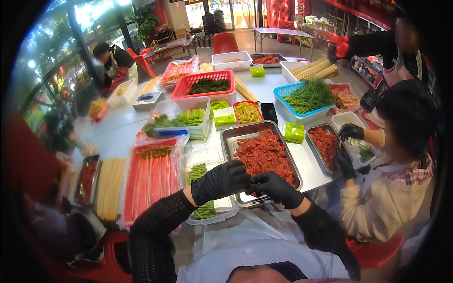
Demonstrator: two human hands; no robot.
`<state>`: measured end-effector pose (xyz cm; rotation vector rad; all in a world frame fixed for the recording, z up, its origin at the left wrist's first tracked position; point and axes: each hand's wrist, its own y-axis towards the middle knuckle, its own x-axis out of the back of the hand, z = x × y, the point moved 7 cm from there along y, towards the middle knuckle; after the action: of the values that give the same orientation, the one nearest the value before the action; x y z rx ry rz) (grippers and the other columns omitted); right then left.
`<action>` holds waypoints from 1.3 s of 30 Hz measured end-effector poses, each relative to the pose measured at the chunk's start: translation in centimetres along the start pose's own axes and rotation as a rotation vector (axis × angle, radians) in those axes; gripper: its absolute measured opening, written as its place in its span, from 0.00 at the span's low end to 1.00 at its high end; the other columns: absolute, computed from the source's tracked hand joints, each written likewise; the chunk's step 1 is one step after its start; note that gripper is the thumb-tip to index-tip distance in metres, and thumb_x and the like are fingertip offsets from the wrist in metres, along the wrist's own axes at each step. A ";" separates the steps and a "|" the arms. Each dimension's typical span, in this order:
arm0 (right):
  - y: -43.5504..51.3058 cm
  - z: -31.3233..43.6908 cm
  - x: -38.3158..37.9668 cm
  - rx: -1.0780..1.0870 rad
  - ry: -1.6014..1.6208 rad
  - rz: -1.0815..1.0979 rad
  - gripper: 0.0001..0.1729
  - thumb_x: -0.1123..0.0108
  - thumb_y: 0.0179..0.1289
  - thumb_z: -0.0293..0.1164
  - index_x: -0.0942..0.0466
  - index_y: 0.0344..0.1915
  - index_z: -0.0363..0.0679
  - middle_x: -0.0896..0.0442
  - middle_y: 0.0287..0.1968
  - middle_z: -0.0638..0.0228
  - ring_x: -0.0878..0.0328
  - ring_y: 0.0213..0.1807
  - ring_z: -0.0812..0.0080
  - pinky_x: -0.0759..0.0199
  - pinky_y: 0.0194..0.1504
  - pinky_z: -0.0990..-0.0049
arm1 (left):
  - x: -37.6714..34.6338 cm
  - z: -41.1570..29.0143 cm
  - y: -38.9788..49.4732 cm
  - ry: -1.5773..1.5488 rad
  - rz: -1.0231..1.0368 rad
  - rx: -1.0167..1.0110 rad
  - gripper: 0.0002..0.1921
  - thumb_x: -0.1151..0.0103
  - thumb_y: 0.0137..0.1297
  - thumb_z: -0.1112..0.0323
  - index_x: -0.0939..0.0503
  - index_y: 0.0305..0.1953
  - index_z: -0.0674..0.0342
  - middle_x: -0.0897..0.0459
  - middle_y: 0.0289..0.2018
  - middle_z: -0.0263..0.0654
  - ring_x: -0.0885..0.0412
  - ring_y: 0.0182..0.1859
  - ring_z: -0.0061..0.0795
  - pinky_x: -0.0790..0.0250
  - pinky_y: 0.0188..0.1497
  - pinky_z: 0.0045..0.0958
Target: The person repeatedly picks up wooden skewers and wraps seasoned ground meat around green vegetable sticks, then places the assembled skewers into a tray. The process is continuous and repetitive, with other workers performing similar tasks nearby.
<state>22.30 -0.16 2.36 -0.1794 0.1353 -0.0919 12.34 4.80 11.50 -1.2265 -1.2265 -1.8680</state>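
Observation:
In black gloves, my left hand (221, 180) and my right hand (277, 189) meet over the near part of a metal tray (230, 141). Their fingers are bent and close together at the fingertips; whatever may be between them is too small or hidden to make out. Raw chopped red meat (263, 152) is heaped in the tray just beyond my hands. Left of it, partly beneath my left hand and forearm, sits a clear plastic container (212, 155) with cut green beans (205, 211) in near and far bunches.
Left lie a red tray of skewers (150, 184) and bamboo sticks (110, 187). Beyond the meat are pickled peppers (248, 112), a phone (269, 113), green tissue packs (293, 132) and a blue-rimmed basket of herbs (306, 102). A co-worker (393, 169) at right handles a smaller meat tray (324, 146).

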 end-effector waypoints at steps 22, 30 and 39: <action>-2.6 2.9 0.8 0.593 -0.283 -0.255 0.10 0.36 0.52 0.20 0.21 0.37 0.34 0.23 0.33 0.68 0.25 0.35 0.78 0.31 0.36 0.80 | -3.6 1.0 -4.4 -0.924 -0.356 0.830 0.11 0.38 0.56 0.72 0.20 0.42 0.64 0.18 0.33 0.39 0.21 0.36 0.26 0.30 0.40 0.26; -1.6 1.2 0.8 0.289 -0.146 -0.230 0.12 0.37 0.51 0.17 0.20 0.38 0.33 0.21 0.34 0.67 0.23 0.36 0.78 0.29 0.38 0.79 | -2.4 -0.1 -3.5 -0.677 -0.440 0.664 0.12 0.37 0.51 0.77 0.21 0.39 0.64 0.21 0.33 0.41 0.21 0.35 0.37 0.28 0.38 0.30; -0.9 0.1 0.5 0.094 0.094 -0.120 0.09 0.40 0.57 0.23 0.20 0.38 0.32 0.17 0.31 0.65 0.21 0.32 0.78 0.29 0.37 0.82 | -1.8 -1.4 -3.7 -0.283 -0.392 0.507 0.16 0.36 0.50 0.72 0.22 0.43 0.58 0.21 0.37 0.37 0.22 0.41 0.35 0.29 0.40 0.31</action>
<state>22.73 -1.07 2.54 -0.0893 0.2137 -0.2264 9.52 5.02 8.24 -1.0355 -2.0658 -1.5074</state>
